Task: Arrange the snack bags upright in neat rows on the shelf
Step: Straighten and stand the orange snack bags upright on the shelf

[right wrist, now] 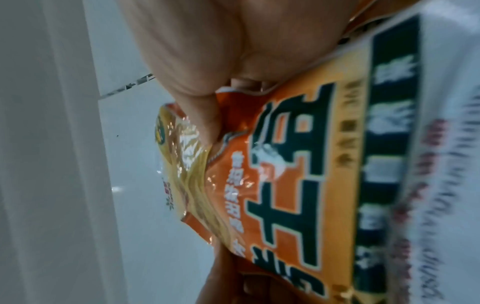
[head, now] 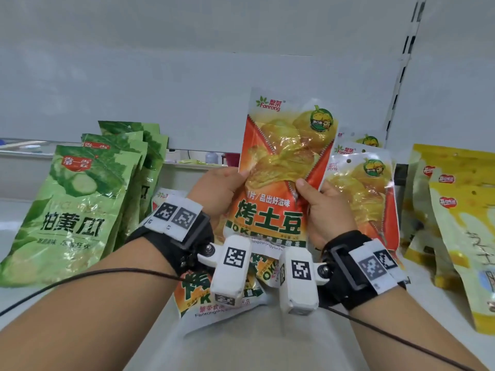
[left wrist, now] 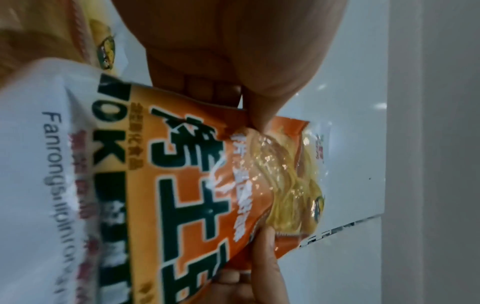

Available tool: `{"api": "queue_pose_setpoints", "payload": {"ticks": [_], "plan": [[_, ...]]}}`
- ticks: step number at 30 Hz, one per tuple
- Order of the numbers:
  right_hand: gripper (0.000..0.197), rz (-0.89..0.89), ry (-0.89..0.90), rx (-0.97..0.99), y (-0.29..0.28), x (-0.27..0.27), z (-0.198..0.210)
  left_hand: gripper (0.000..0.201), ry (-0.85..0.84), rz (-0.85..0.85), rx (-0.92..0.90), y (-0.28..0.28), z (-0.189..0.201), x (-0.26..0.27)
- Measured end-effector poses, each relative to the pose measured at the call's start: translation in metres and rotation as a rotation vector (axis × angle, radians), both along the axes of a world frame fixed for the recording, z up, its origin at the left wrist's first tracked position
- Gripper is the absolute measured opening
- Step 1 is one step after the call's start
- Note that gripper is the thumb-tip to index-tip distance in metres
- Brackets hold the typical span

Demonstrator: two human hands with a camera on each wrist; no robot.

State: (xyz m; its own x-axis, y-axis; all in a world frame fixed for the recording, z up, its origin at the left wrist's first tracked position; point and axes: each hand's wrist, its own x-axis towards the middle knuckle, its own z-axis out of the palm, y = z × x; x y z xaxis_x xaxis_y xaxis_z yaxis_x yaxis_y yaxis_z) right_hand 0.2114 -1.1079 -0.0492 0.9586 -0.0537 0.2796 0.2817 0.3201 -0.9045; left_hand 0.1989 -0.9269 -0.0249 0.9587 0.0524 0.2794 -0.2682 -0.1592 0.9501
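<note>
An orange roasted-potato snack bag (head: 278,167) is held upright above the white shelf (head: 241,344). My left hand (head: 217,191) grips its left edge, thumb on the front. My right hand (head: 321,207) grips its right edge, thumb pressing the middle. Both wrist views show the same bag (left wrist: 197,185) (right wrist: 291,174) pinched between thumb and fingers, with the left hand (left wrist: 233,61) and right hand (right wrist: 197,61) close up. More orange bags (head: 361,194) stand behind on the right. Others (head: 214,295) lie flat under my wrists.
Green cucumber bags (head: 75,215) stand in a leaning row at the left. Yellow bags (head: 460,236) stand at the right. The white back panel (head: 187,76) and a slotted upright (head: 401,76) close the shelf behind.
</note>
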Motion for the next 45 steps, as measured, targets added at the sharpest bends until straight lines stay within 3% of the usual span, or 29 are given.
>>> {"api": "queue_pose_setpoints", "payload": {"ticks": [1,5,12,16,22,23,25,28,32,37,45], "plan": [[0.004,0.027,0.011,-0.008,0.001,-0.002,-0.002,0.035,-0.004,0.021,-0.006,0.001,-0.001,-0.001],[0.010,0.128,0.071,-0.077,0.002,-0.007,-0.006,0.036,-0.022,0.078,-0.047,0.007,-0.005,0.004],[0.011,0.021,0.000,-0.137,-0.001,-0.008,-0.012,0.037,0.041,-0.035,-0.353,0.004,-0.020,0.012],[0.012,0.015,0.014,-0.117,-0.002,-0.010,-0.017,0.032,0.031,-0.047,-0.336,0.002,-0.025,0.012],[0.007,-0.014,0.024,-0.050,-0.006,-0.012,-0.020,0.025,0.163,-0.305,-0.278,-0.003,-0.037,0.000],[0.007,0.003,0.034,-0.042,-0.006,-0.012,-0.020,0.021,0.148,-0.295,-0.290,-0.004,-0.038,0.000],[0.031,0.086,0.064,-0.040,-0.006,-0.013,-0.020,0.016,0.107,-0.245,-0.353,-0.003,-0.039,0.002],[0.056,0.217,0.098,-0.219,-0.005,-0.017,-0.022,0.020,0.081,-0.157,-0.431,-0.001,-0.041,0.007],[0.046,0.220,0.057,-0.333,-0.002,-0.017,-0.025,0.023,0.096,-0.126,-0.463,0.000,-0.045,0.009],[0.051,0.150,-0.018,-0.387,-0.003,-0.016,-0.024,0.028,0.117,-0.137,-0.489,-0.002,-0.045,0.007],[0.053,0.068,0.006,-0.392,-0.005,-0.012,-0.028,0.032,0.089,-0.096,-0.478,-0.005,-0.047,0.005]]}}
